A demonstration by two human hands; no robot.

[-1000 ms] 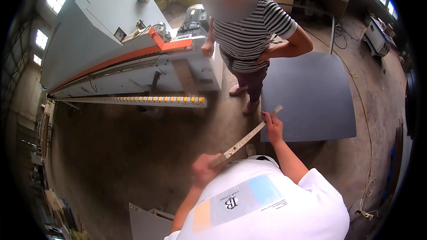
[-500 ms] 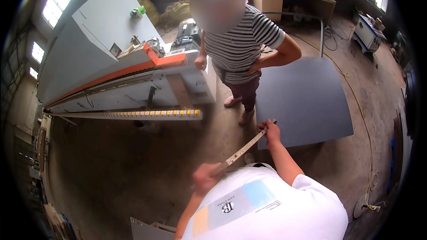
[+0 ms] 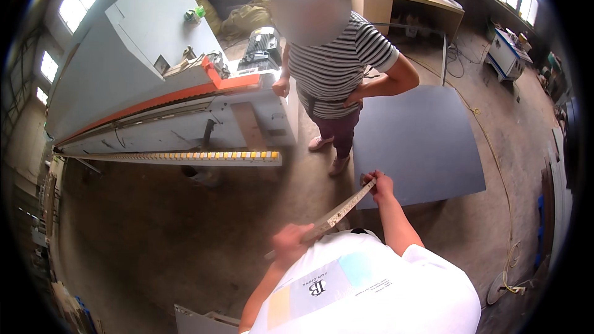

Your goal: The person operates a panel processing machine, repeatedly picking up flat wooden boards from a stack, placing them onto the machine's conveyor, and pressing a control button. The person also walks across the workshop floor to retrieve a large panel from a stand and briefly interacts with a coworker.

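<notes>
A long, narrow beige strip (image 3: 339,211) with dark specks slants across in front of my white shirt; its exact kind is unclear. My left hand (image 3: 292,242), blurred, is closed round its lower part, and a short end sticks out past the fist. My right hand (image 3: 378,185) grips the upper end, with fingers bent round it. That hand is in front of the near left corner of a dark grey board (image 3: 421,142). Facing me stands a person in a striped shirt (image 3: 328,68), one hand on the hip and the other by the machine.
To the left is a long grey edge-working machine (image 3: 185,125) with an orange rail (image 3: 148,100) and a row of yellow-and-white rollers (image 3: 238,156). A wooden desk (image 3: 371,5) stands at the back. A yellow hose (image 3: 495,154) runs along the floor on the right.
The strip has turned, and its lower end now shows beyond my left hand. My right hand has come slightly lower. The whole view has shifted a little; the other person keeps the same pose.
</notes>
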